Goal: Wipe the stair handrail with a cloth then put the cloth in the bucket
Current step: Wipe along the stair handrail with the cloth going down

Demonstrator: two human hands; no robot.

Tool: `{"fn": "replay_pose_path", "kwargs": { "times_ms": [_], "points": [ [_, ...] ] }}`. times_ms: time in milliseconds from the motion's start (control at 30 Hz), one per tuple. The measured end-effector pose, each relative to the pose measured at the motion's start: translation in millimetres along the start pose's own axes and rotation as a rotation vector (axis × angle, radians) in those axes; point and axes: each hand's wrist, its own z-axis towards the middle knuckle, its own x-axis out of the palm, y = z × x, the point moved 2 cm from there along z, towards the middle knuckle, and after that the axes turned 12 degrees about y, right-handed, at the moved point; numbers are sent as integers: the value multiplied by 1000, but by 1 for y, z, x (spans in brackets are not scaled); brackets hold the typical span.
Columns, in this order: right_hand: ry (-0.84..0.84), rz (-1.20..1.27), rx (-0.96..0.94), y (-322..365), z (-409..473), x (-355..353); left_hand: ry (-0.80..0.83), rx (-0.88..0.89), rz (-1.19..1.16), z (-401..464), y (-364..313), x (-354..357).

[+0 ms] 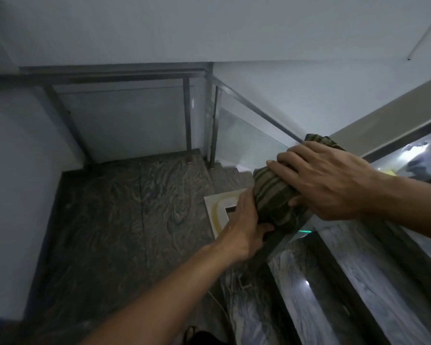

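A green-and-brown striped cloth (274, 192) is wrapped over the metal stair handrail (256, 109), which runs from the far corner post down toward me. My right hand (326, 180) lies on top of the cloth, its fingers spread over it and its thumb tucked under. My left hand (244, 227) grips the lower hanging part of the cloth from the left side. The rail under the cloth is hidden. No bucket is in view.
Glass panels (244, 135) fill the railing below the rail. A dark marbled landing (125, 220) lies below left, with a white and yellow mat (222, 210) at the stair edge. Marble steps (334, 282) descend at right. White walls (18, 170) close in on the left.
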Motion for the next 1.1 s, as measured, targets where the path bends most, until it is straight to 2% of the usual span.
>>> {"fn": "replay_pose_path", "kwargs": {
  "times_ms": [267, 533, 633, 833, 900, 1000, 1100],
  "points": [
    [40, 3, 27, 8, 6, 3, 38, 102, -101, 2, 19, 13],
    [47, -58, 11, 35, 18, 2, 82, 203, -103, -3, 46, 15],
    [75, -57, -4, 46, 26, 0, 100, 179, -134, -6, 56, 17],
    [153, -138, 119, 61, 26, 1, 170, 168, -181, -6, 66, 12],
    [137, -205, 127, 71, 25, 3, 169, 167, -145, -7, 70, 9],
    [245, -364, 136, 93, 27, 8, 220, 145, -72, -8, 86, 3],
    [304, -505, 163, 116, 35, 27, 303, 154, 126, -12, 104, -9]
  ]
}}
